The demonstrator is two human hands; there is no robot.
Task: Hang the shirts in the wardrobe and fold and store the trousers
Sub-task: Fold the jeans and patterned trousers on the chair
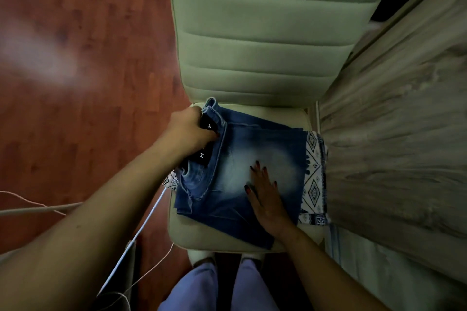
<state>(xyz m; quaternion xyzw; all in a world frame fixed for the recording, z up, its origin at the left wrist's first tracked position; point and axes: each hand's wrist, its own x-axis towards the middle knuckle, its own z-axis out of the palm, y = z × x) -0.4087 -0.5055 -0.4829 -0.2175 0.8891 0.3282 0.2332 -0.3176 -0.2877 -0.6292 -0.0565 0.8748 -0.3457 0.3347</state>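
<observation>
One folded faded-blue jeans (255, 141): L grip (192, 129) holds waistband (214, 111), R grip (265, 201) flat atop.

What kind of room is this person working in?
Probably a room in a home, perhaps a bedroom: folded jeans lie on a padded cream chair, over a reddish wood floor, beside a wood-grain panel that may be a wardrobe.

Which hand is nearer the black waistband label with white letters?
Left. The left hand grips the waistband at the label; right hand lies flat on the faded blue jeans, apart.
</observation>
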